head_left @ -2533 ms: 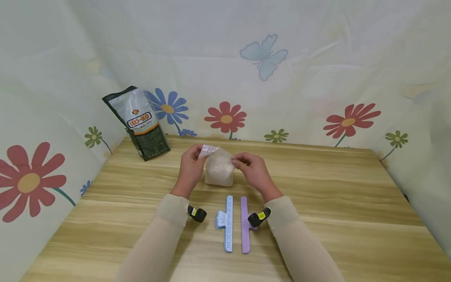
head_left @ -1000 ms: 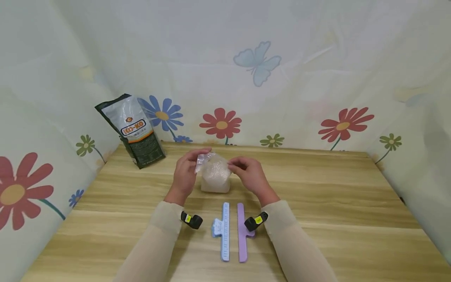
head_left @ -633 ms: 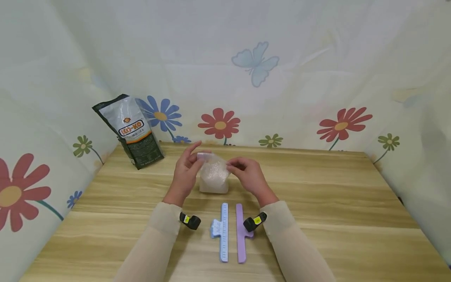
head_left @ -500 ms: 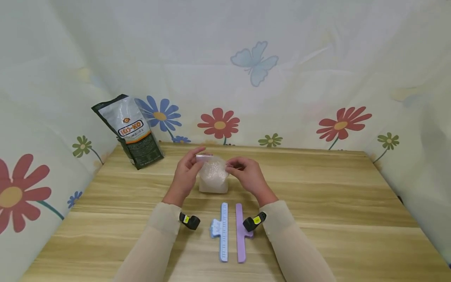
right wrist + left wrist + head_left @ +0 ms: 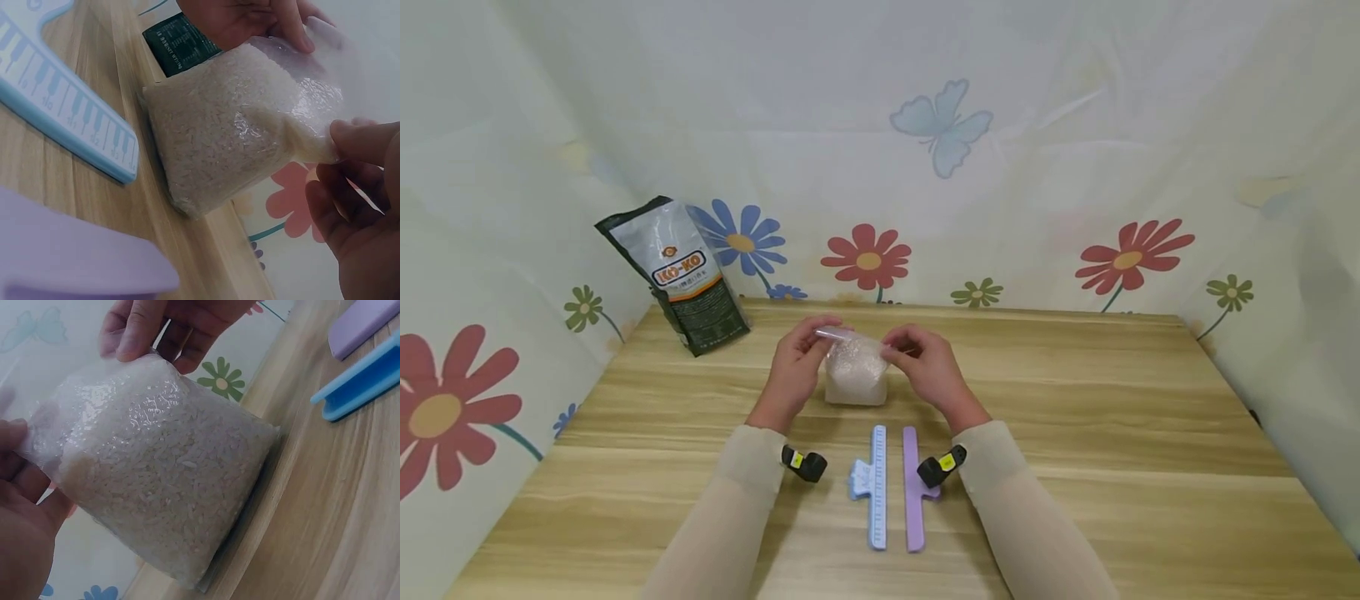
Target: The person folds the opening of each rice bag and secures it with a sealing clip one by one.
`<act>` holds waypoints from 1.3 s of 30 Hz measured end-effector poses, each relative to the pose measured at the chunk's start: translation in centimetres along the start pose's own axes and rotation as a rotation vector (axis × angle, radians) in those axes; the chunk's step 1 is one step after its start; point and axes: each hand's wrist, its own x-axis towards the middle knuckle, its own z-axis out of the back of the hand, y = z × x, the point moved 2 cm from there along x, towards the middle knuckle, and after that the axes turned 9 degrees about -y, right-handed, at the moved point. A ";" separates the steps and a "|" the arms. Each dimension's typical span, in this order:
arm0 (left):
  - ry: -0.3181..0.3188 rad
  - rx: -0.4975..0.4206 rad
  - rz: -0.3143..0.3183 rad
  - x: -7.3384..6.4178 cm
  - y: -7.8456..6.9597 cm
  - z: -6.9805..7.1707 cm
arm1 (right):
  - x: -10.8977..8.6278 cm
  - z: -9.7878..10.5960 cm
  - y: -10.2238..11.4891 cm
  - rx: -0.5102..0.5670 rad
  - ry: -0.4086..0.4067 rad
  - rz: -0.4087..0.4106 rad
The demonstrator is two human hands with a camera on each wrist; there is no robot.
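A clear plastic bag of rice [image 5: 856,377] stands upright on the wooden table, its loose top gathered between both hands. The left hand [image 5: 793,364] pinches the upper left edge of the bag with thumb and fingers. On the other side, the right hand [image 5: 928,367] pinches the upper right corner. White grains fill the lower part of the bag [image 5: 169,469] in the left wrist view, with slack film above them. Nearer the person lie a light blue bag clip [image 5: 877,487] with piano-key markings and a purple bag clip [image 5: 913,492], side by side, untouched.
A green and silver KO-KO package [image 5: 681,279] stands at the back left, leaning against the flowered cloth [image 5: 1037,167]. That cloth borders the wooden table [image 5: 1112,417] at the back and sides. The purple clip is partly hidden by the right wrist camera [image 5: 942,467].
The bag's top strip, folded over at the left earlier, now stretches straighter between the hands. The left fingers have shifted along its edge. The head view has moved slightly.
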 end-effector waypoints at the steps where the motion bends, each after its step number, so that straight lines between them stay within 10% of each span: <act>1: -0.005 0.002 0.001 0.0 0.0 0.0 | 0.0 0.0 -0.1 0.007 0.001 -0.001; 12: -0.064 0.008 0.056 -0.1 0.6 0.2 | -0.1 -0.1 -0.3 0.079 0.025 0.001; 29: -0.014 0.148 -0.152 -0.5 0.4 0.3 | -0.5 -0.2 -0.2 0.159 -0.047 0.052; 39: 0.002 0.204 -0.052 -0.3 0.2 0.2 | -0.4 0.0 0.2 0.108 -0.054 -0.027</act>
